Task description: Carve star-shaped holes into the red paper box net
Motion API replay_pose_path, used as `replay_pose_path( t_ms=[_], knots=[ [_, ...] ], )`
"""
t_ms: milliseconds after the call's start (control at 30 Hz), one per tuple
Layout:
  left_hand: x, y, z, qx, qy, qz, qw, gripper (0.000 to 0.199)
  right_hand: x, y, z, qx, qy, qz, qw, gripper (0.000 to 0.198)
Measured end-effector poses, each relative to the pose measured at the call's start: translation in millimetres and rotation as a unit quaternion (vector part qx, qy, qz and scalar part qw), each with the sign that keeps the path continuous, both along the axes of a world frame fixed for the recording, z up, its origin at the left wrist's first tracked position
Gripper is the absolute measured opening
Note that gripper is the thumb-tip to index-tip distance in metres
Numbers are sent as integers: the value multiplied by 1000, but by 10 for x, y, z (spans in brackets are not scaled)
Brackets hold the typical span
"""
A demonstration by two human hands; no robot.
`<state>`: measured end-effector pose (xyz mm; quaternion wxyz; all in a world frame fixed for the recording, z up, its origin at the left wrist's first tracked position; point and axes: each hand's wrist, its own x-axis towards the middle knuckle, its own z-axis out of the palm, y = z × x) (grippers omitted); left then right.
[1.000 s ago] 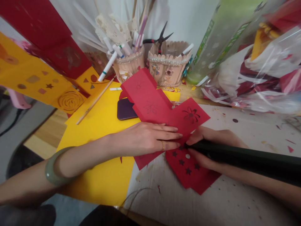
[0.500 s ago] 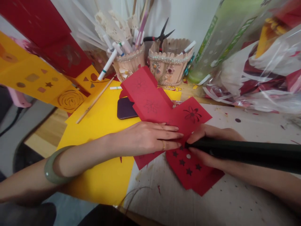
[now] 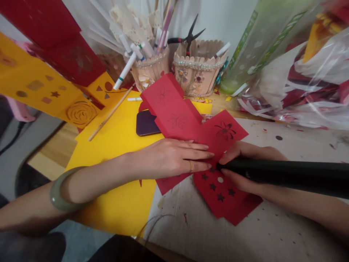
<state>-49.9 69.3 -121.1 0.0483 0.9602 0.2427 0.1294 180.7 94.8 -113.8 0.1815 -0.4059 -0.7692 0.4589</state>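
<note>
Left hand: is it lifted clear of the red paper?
No, the left hand lies flat with its fingers resting on the red paper.

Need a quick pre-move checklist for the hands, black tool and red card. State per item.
1. Left hand on the red card: ok, fingers laid across it.
2. Right hand gripping the black tool: ok, held near its tip.
3. Left fingertips well away from the tool's tip: not ok, they are close beside it.
4. Tip through the card: cannot tell, contact point too dark and small.
5. Card clear of the dark case: not ok, its edge overlaps the case in view.
6. Pliers off the card: ok, at the wooden basket.
</note>
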Motion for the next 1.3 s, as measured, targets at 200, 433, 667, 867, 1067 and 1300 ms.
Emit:
replay_pose_path(
  t_ms=[200,433,667,867,1067,1300],
  knots=[
    [-1,2,-6,1,-24,-5,1000,30,-2,13,-11,1,-2,14,1000,10],
    [-5,-4,-22,-8,-16,3,1000,31,-32,6,61,-1,-11,-27,1000,10],
    [-7,2,-17,8,-28,-7,1000,30,-27,-6,40,-10,-8,2,1000,8],
    [5,2,-13,23,-43,-12,999,29,26,60,-14,65,44,-11,997,7],
    [11,-10,-32,35,-48,2,998,27,89,116,14,139,44,-39,989,8],
    [118,-83,-47,93,-42,59,993,31,160,166,180,220,-13,-106,970,17]
  ],
)
